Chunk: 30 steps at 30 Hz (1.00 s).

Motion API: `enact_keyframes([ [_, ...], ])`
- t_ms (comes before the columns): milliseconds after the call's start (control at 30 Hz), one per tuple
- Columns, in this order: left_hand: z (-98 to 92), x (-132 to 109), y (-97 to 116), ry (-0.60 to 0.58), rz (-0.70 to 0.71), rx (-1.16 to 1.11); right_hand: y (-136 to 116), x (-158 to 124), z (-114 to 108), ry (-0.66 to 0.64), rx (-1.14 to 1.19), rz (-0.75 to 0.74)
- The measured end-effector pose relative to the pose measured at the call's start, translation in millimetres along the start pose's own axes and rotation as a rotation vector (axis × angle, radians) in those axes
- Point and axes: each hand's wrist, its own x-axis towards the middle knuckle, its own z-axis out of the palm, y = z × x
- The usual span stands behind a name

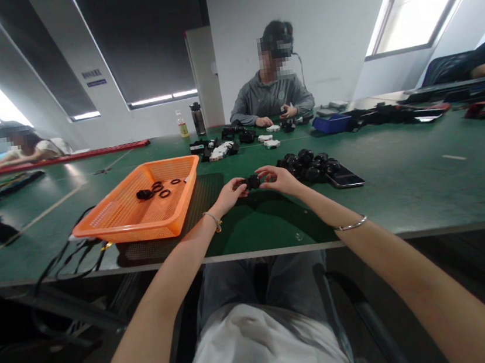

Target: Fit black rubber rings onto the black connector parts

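Between my two hands, just above the green table (257, 227), is a small black rounded part (252, 182) whose exact kind I cannot make out. The fingers of my left hand (231, 193) pinch its left end. At its right end, the thumb and fingers of my right hand (281, 179) curl around the edge and grip it. A pile of similar black rounded parts (306, 165) lies just beyond my right hand. Left of my hands, an orange plastic basket (142, 232) holds several black rings (164, 193) and a black clump (144, 194).
A dark phone-like slab (346, 177) lies beside the pile. Farther back are white and black pieces (221, 150), a blue bin (331, 124) and two bottles (198, 119). Across the table sits a person (272, 98) handling parts. Black straps (87, 250) hang over the front edge.
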Motion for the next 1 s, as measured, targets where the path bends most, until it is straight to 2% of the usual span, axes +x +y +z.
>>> enact_keyframes([
  [1000,0.3,-1.2,1.0,0.003,0.000,0.015,-4.7,-1.2,2.3,-0.014,-0.009,0.051],
])
